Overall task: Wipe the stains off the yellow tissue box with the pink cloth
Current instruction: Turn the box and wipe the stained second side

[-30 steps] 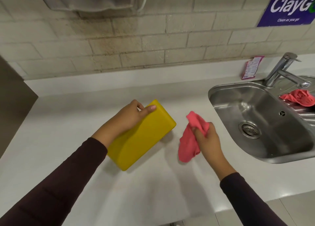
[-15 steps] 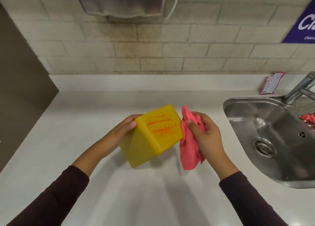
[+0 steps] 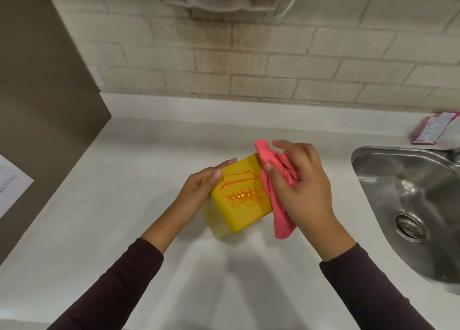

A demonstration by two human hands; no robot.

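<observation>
Both hands grip: left box, right cloth.

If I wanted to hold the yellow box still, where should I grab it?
Probably grab the box from its left side, as the left hand does: that side is clean, while the orange stain covers the upturned face, where the cloth needs room.

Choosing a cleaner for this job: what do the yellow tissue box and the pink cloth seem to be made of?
Yellow tissue box: probably smooth, semi-gloss plastic, with rounded edges; the orange stain sits wet and shiny on top. Pink cloth: soft fabric, matte, bunching and hanging limp from the right hand.
</observation>
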